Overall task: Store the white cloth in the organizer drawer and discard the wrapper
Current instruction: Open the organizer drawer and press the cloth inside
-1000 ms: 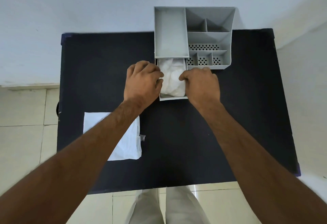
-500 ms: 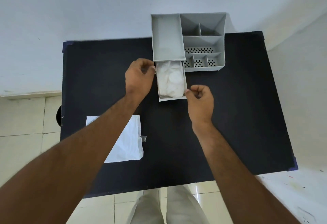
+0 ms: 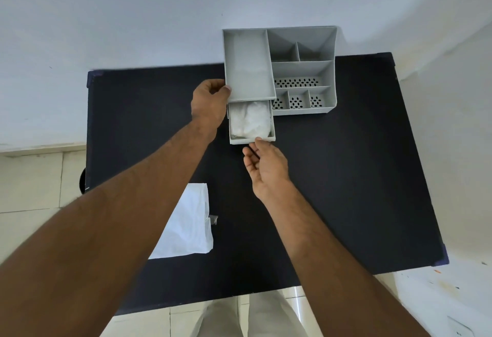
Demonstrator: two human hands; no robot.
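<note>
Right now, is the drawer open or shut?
Open: the drawer is pulled out of the organizer, with the white cloth visible inside.

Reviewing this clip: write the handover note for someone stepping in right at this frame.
Left hand braces the organizer at its left wall, holding nothing else.
Right hand is open, palm up, fingertips at the drawer front.
White cloth lies inside the pulled-out drawer: stored.
Wrapper lies flat on the black table, near the front left.
Left: push the drawer shut, discard the wrapper.
</note>
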